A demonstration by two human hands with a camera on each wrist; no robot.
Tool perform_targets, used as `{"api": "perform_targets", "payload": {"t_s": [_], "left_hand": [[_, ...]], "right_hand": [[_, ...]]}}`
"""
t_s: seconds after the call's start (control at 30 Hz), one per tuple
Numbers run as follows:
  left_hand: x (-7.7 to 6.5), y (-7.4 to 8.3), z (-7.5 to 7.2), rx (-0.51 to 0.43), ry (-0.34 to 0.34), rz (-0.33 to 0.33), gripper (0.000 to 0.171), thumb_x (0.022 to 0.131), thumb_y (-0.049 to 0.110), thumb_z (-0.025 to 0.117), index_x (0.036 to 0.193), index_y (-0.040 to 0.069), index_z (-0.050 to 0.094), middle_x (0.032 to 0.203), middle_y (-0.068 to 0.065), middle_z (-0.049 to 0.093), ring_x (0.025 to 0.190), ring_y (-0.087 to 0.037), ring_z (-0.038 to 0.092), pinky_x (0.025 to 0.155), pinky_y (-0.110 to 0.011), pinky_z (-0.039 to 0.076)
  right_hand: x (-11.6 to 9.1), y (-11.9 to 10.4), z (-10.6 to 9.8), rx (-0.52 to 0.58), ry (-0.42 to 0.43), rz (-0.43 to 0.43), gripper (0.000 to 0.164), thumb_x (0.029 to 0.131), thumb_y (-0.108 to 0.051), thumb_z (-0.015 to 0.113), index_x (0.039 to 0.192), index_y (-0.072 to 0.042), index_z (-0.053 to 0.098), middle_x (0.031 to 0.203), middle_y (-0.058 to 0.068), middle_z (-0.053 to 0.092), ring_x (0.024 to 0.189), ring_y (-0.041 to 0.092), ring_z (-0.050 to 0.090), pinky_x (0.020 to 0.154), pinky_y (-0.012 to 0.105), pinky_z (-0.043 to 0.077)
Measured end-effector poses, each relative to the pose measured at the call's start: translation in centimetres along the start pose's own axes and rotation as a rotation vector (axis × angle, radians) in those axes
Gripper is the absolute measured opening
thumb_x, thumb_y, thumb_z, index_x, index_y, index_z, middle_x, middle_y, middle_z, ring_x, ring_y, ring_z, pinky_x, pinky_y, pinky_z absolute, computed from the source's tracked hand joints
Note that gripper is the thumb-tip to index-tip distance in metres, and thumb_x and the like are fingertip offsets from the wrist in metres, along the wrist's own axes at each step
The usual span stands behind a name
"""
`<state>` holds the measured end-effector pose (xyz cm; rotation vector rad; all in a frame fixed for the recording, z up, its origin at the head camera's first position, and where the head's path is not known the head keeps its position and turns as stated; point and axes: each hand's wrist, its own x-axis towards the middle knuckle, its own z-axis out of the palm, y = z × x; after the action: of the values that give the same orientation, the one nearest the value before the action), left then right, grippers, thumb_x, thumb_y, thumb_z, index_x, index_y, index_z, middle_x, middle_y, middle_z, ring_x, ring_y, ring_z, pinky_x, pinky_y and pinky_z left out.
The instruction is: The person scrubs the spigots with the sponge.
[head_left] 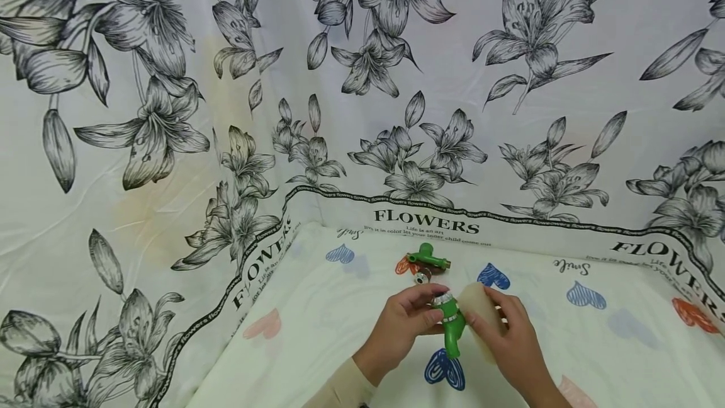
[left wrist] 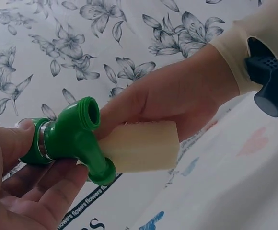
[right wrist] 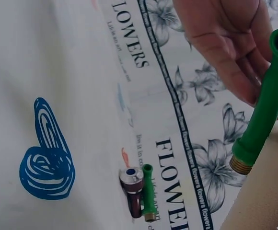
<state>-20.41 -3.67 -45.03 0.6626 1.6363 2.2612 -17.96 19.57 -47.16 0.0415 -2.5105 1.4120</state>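
Observation:
My left hand [head_left: 396,326] grips a green tap [head_left: 454,331] by its silver-ringed end, thumb on one side and fingers beneath. The tap's threaded opening and curved spout show in the left wrist view. In my right hand [head_left: 512,335] is a beige sponge-like block [left wrist: 146,146], held between thumb and fingers. The block is right beside the tap; in the right wrist view it overlaps the tap's lower end, near a brass thread. Whether they touch is hard to tell.
Beyond my hands, a second green tap [head_left: 428,260] with brass-coloured ends lies on the white heart-printed cloth [head_left: 317,307]. Next to it lies a dark red and silver fitting [right wrist: 133,184]. Flower-printed curtains [head_left: 396,143] rise at the back and left.

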Motion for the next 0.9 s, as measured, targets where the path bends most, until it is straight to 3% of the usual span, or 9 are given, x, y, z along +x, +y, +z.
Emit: {"api": "perform_targets", "payload": {"t_s": [0.37,0.6,0.9], "left_hand": [[0.5,-0.8,-0.2,0.004,0.090,0.016,0.040,0.108,-0.003,0.063,0.147,0.007,0.065,0.134,-0.017,0.067,0.117,-0.029,0.072,0.097,-0.043,0.061],[0.6,-1.1,-0.2,-0.005,0.148,-0.003,0.046,0.110,-0.005,0.058,0.151,0.016,0.060,0.146,-0.016,0.060,0.127,-0.032,0.067,0.098,-0.042,0.061],[0.3,-0.9,0.3,-0.038,0.154,-0.008,0.041,0.109,-0.001,0.064,0.147,0.014,0.064,0.144,-0.017,0.060,0.123,-0.031,0.069,0.086,-0.037,0.065]], "right_hand": [[-0.9,-1.1,0.9,0.055,-0.112,0.090,0.070,0.105,-0.045,0.075,0.159,-0.006,0.052,0.142,0.012,0.055,0.117,0.027,0.055,0.090,0.032,0.055],[-1.9,-2.4,1.3,0.091,-0.122,0.000,0.064,0.103,-0.039,0.079,0.156,-0.012,0.056,0.140,0.005,0.058,0.115,0.022,0.056,0.090,0.033,0.054],[-2.3,-2.7,1.5,0.102,-0.094,-0.052,0.063,0.100,-0.034,0.083,0.154,-0.014,0.058,0.137,0.002,0.059,0.112,0.019,0.055,0.087,0.033,0.052]]}}
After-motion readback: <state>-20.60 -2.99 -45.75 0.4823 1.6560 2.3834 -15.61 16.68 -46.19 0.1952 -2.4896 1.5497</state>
